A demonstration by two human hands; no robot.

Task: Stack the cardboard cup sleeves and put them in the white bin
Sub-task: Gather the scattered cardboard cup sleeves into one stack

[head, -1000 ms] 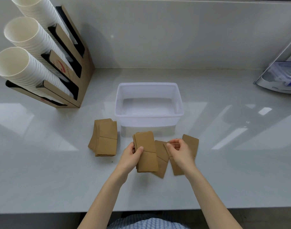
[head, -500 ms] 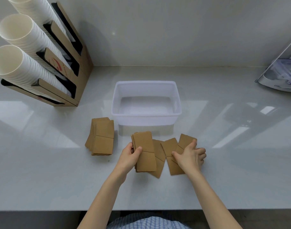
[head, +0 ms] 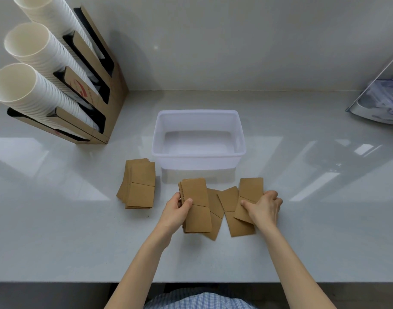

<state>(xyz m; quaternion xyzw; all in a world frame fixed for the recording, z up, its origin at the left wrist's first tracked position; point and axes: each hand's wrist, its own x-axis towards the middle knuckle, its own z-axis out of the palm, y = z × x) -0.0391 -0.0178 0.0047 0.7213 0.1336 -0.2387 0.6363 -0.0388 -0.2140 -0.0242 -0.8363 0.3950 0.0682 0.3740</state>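
Cardboard sleeve stack (head: 196, 205) gripped by left hand (head: 175, 211), right hand (head: 266, 208) pressing loose sleeve (head: 249, 198)

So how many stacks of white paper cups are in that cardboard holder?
3. All sit tilted in the brown cardboard holder at far left: the nearest stack of white paper cups, the middle stack and the farthest stack, partly cut off by the frame.

A smooth, shiny pale grey bench (head: 302, 241) filled most of the view. Bright patches of light shone on its top. Behind it stood a plain pale grey wall (head: 213, 45). At the back left, a brown cardboard rack (head: 110, 90) held long rows of white paper cups (head: 35, 90). At the far right sat a clear plastic box with a blue lid (head: 385, 99).
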